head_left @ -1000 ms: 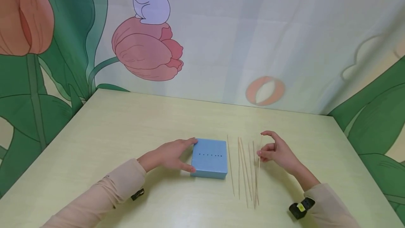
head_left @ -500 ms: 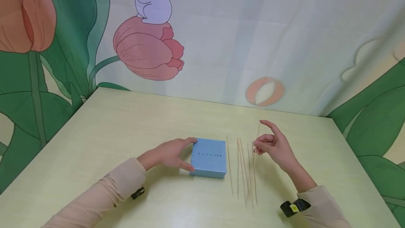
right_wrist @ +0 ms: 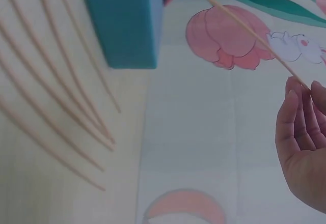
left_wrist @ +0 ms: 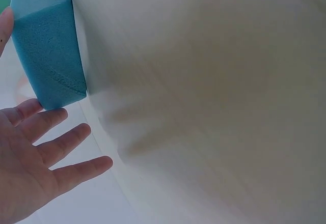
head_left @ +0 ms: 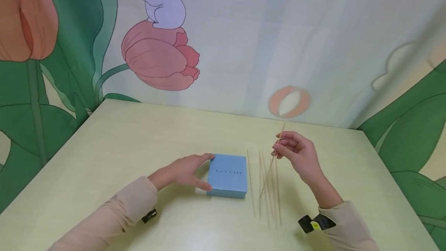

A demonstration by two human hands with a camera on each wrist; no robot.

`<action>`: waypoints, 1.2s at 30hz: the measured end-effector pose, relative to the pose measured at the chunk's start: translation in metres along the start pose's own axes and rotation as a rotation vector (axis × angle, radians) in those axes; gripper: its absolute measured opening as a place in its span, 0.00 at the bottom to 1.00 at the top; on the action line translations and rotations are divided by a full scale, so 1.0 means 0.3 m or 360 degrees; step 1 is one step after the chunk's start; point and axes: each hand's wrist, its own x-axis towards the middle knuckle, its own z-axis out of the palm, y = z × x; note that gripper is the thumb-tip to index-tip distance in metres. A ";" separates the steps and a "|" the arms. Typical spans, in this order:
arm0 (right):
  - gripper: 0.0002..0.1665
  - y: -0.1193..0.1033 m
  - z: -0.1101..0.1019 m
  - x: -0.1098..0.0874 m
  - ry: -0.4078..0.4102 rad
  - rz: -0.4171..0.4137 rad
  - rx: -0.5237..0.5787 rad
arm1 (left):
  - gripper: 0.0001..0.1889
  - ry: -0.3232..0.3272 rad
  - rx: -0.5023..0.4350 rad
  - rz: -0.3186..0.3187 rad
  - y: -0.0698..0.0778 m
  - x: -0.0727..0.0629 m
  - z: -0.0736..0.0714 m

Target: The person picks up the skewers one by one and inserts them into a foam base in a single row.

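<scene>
A blue foam block [head_left: 228, 164] with a row of small dark holes across its top lies flat on the table. My left hand [head_left: 186, 171] holds it by its left side, thumb at the near corner and forefinger at the far one. In the left wrist view the other fingers [left_wrist: 71, 175] spread away from the block [left_wrist: 51, 56]. My right hand [head_left: 302, 158] pinches one thin bamboo skewer [head_left: 266, 177] between thumb and fingers. That skewer slants, its lower end pointing toward the block's side, above several skewers [head_left: 278, 200] lying on the table.
The pale wooden table [head_left: 156, 127] reaches back to a printed curtain [head_left: 237, 49] with tulips and a white animal. One skewer [head_left: 251, 189] lies close along the block's right side. A small black device [head_left: 317, 224] is strapped to the right wrist.
The right hand has lifted the skewer and moved slightly left and farther back. The skewer has gone from nearly upright to slanted, its lower end swinging left. The left hand stays on the block.
</scene>
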 end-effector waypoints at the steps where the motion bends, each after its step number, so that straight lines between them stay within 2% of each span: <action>1: 0.09 -0.008 0.006 0.003 0.0006 -0.0023 0.0004 | 0.48 -0.0001 0.0001 0.0001 -0.001 -0.002 0.002; 8: 0.06 -0.064 0.047 0.029 0.0090 -0.0124 -0.0042 | 0.47 0.0018 -0.0020 0.0014 -0.008 0.000 0.013; 16: 0.04 -0.090 0.111 0.057 0.0093 -0.0275 -0.0084 | 0.48 0.0014 -0.0022 0.0009 -0.010 -0.006 0.011; 22: 0.04 -0.106 0.149 0.074 0.0061 -0.0372 -0.0058 | 0.47 0.0027 -0.0024 0.0020 -0.007 -0.005 0.007; 36: 0.06 -0.109 0.216 0.101 -0.0012 -0.0493 -0.0103 | 0.48 0.0024 -0.0040 0.0030 -0.012 0.003 0.009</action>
